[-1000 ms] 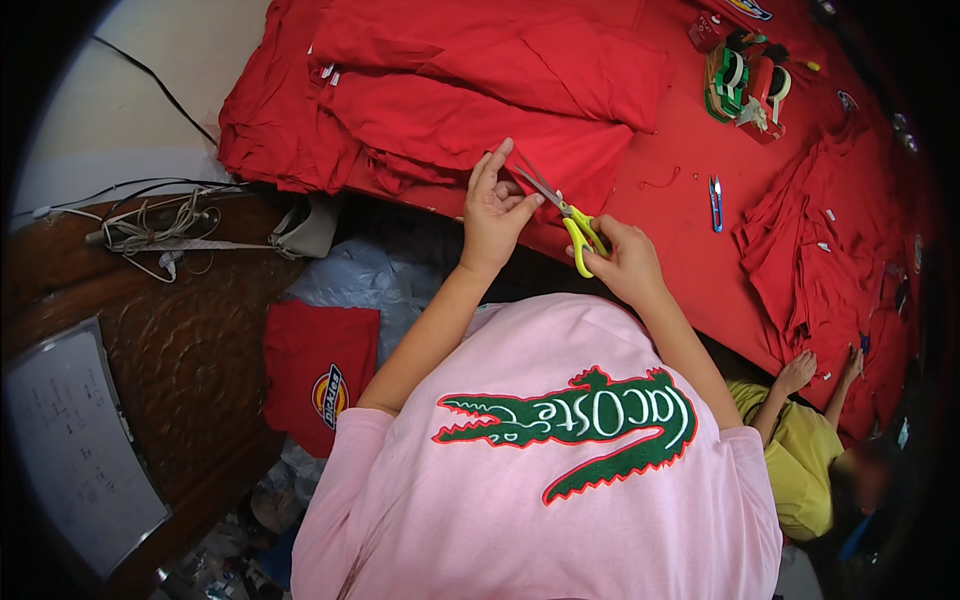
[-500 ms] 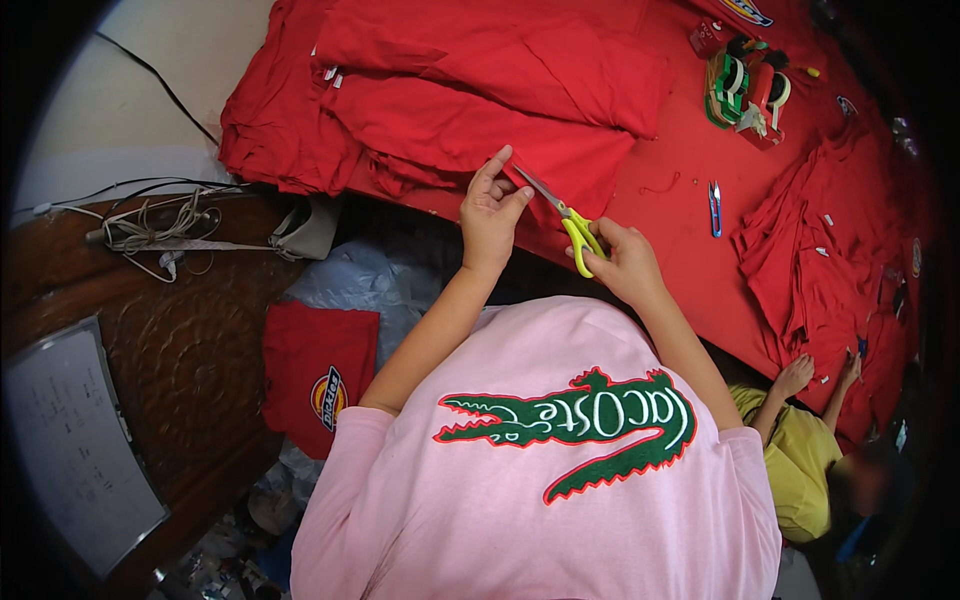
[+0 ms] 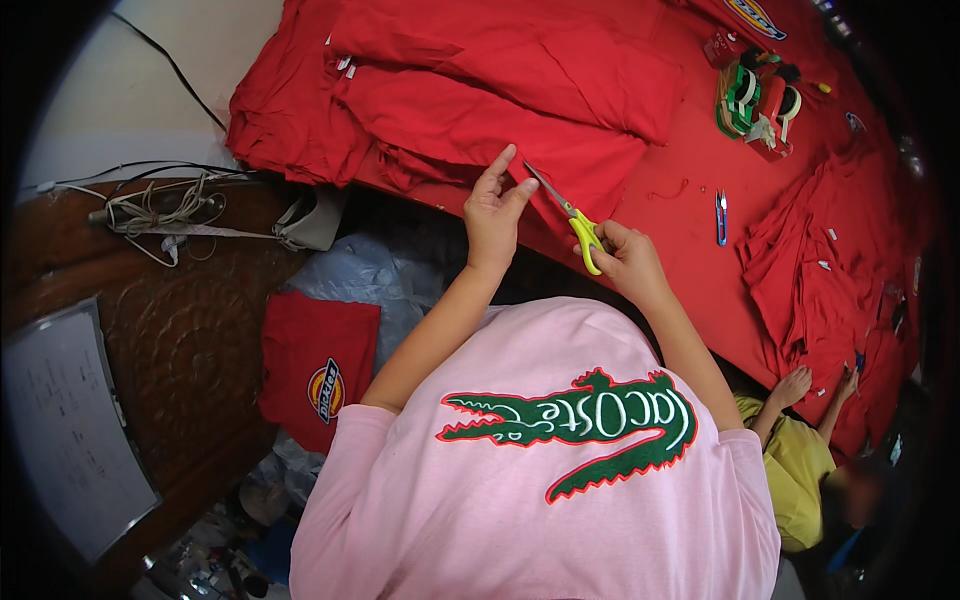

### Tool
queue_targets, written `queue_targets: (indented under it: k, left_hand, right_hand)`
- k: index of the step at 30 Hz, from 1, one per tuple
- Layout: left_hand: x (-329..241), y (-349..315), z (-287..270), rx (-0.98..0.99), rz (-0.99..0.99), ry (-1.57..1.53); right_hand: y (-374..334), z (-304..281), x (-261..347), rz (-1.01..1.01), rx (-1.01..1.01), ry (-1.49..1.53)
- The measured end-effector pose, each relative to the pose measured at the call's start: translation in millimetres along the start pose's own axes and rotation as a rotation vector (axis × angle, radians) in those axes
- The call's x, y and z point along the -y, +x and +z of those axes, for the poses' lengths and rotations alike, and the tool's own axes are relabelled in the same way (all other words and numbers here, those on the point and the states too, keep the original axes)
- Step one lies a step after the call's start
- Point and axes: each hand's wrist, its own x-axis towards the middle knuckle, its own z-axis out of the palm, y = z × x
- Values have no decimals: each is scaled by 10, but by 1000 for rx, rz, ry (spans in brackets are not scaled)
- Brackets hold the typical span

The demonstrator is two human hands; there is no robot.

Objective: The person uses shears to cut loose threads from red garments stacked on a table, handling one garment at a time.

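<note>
The left hand is raised with its thumb and index finger apart; whether a fine thread lies between them is too small to tell. The right hand is closed around the yellow handles of a pair of scissors, whose 2 blades look drawn together and point up and left, their tips just beside the left fingertips. The scissors are over the near edge of a red table, in front of a heap of red garments that bears small white tags. Below both hands is the person's pink shirt with a green crocodile patch. To the right, blue-handled snips lie on the table near a thin red thread; beyond stand 2 tape dispensers, 1 green and 1 red. Farther right, a co-worker in a yellow top has 2 hands at a rumpled red pile. To the left, a folded red garment rests beside clear plastic, with carved wood, bundled cables and a whiteboard farther out.
</note>
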Motion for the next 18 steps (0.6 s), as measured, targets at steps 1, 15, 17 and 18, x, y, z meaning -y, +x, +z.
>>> queue_targets:
  k: [1, 15, 17, 18]
  left_hand:
    - [45, 20, -31, -34, 1, 6]
    - [-143, -40, 20, 47, 26, -106]
    - [-141, -32, 27, 13, 45, -53]
    - [-119, -22, 24, -16, 64, 4]
  right_hand:
    - [5, -6, 22, -1, 6, -17]
    - [175, 8, 75, -21, 42, 31]
    - [166, 20, 48, 42, 64, 92]
    - [174, 34, -13, 23, 65, 90]
